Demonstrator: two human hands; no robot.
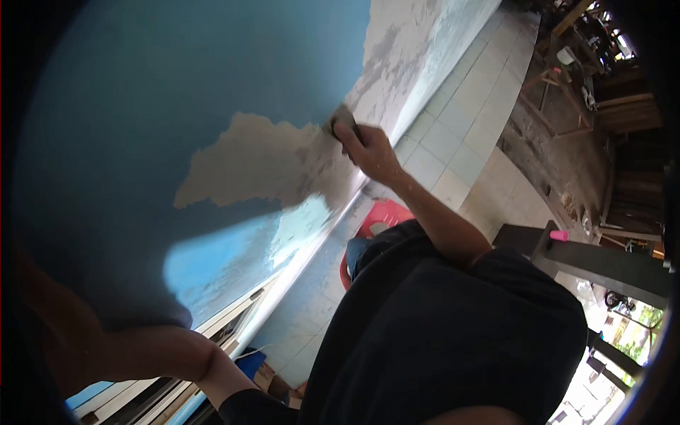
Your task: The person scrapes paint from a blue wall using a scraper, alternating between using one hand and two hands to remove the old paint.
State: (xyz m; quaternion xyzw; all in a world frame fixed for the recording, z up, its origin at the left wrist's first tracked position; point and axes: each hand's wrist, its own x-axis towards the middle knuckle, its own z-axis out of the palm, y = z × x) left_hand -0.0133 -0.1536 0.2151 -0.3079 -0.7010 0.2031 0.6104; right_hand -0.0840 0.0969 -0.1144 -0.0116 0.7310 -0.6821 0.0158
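Note:
My right hand [370, 150] is closed round a small, dark, flat scraper [343, 122], blurred by motion. Its edge meets the blue wall [212, 64] where the paint borders a rough, pale bare patch [248, 159]. Another rough strip runs along the wall above and right of the hand. My left arm [149, 350] reaches out to the left along the wall. Its hand [53, 322] lies in dark shadow at the edge of view, and the fingers cannot be made out.
Something red [382, 214] with pale matter on it sits on the tiled floor [443, 138] below my right arm. A slatted window frame [234, 312] is low on the left. At right stand a dark post [609, 265] with a pink object [559, 235] and wooden frames [559, 106].

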